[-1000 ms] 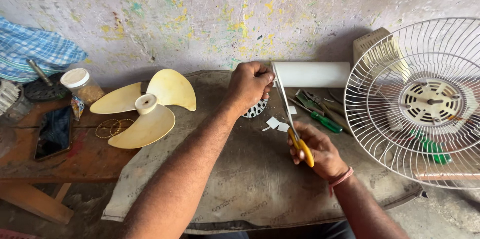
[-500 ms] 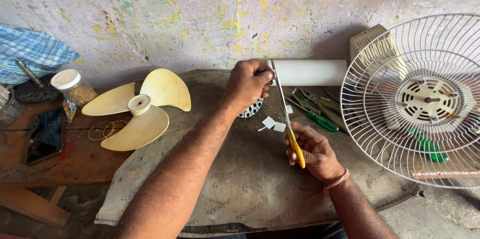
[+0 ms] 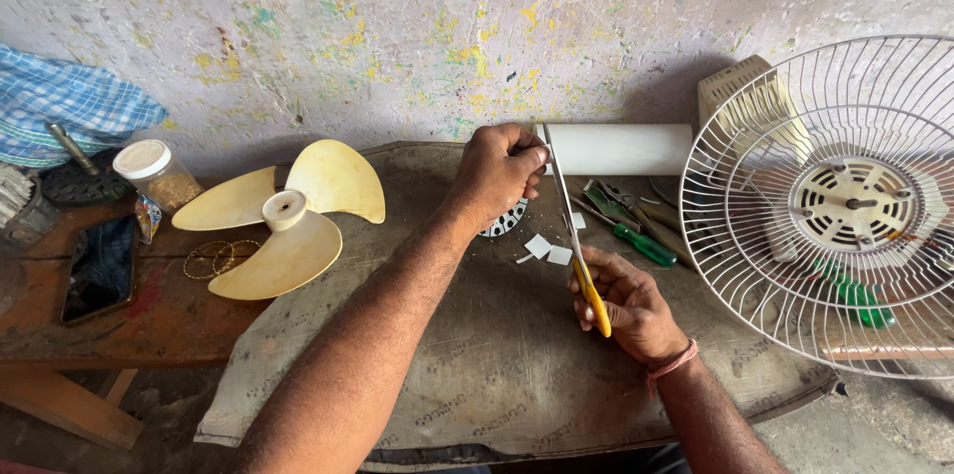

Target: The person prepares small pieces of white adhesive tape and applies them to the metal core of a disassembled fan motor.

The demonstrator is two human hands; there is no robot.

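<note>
A white tube [image 3: 616,148] lies at the back of the tabletop [image 3: 497,375], its near end gripped by the left hand [image 3: 497,176]. Scissors [image 3: 576,236] with yellow handles are held closed-fisted in the right hand [image 3: 631,305], blades at the tube's end. The tube is judged light, stiff and smooth, best held near the cut. White offcuts [image 3: 549,249] lie just below; a fan grille [image 3: 845,206] stands to the right.

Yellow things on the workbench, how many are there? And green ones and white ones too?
Yellow: 2, the fan blade and the scissors handle in the right hand.
Green: 2, the screwdriver by the tube and another behind the fan guard.
White: 4, the tube held by the left hand, the fan guard, and two cut scraps.
Total: 8.
</note>
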